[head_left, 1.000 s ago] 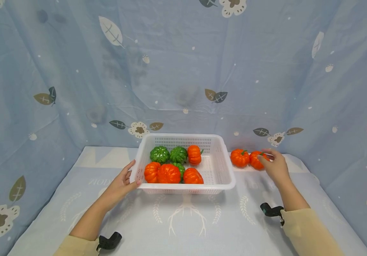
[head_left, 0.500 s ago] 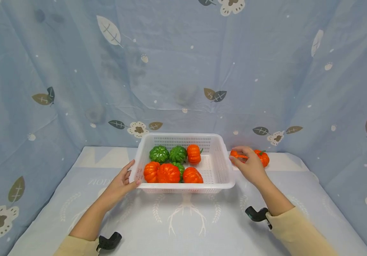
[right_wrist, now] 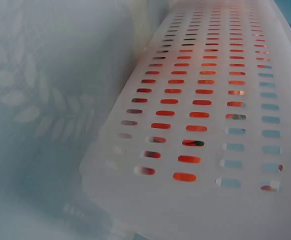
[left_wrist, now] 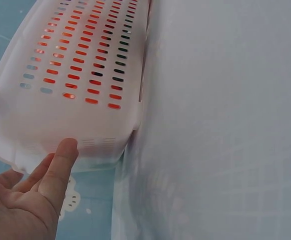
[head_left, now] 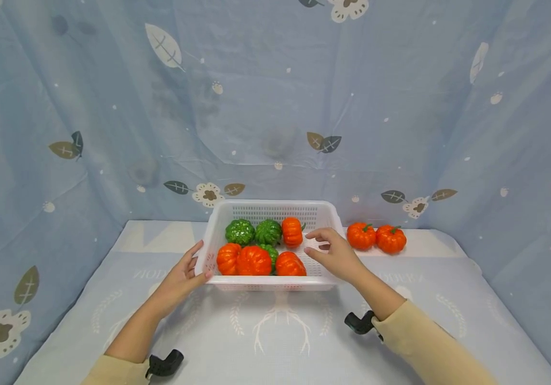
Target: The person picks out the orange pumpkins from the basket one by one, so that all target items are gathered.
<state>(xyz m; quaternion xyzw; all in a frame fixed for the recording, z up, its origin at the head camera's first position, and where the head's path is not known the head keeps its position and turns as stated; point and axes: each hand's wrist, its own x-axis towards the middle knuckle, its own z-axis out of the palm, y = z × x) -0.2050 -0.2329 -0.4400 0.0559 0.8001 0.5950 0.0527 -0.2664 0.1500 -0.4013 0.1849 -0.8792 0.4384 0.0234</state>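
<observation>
Fingers spread (empty), over basket (head_left: 331, 222)

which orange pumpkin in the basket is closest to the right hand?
The front-right orange pumpkin in the basket, just left of the right hand. The other orange ones sit farther left or at the back by the green pair.

The left half of the white basket (head_left: 275, 211) is crowded with orange and green pumpkins (head_left: 254, 261); open floor is left in its right half, beneath the right hand (head_left: 335, 254). Its left rim is blocked by the left hand (head_left: 181, 275). Two orange pumpkins (head_left: 376, 237) are found on the cloth to the right, with bare tablecloth (head_left: 280, 342) ahead of the basket.
</observation>
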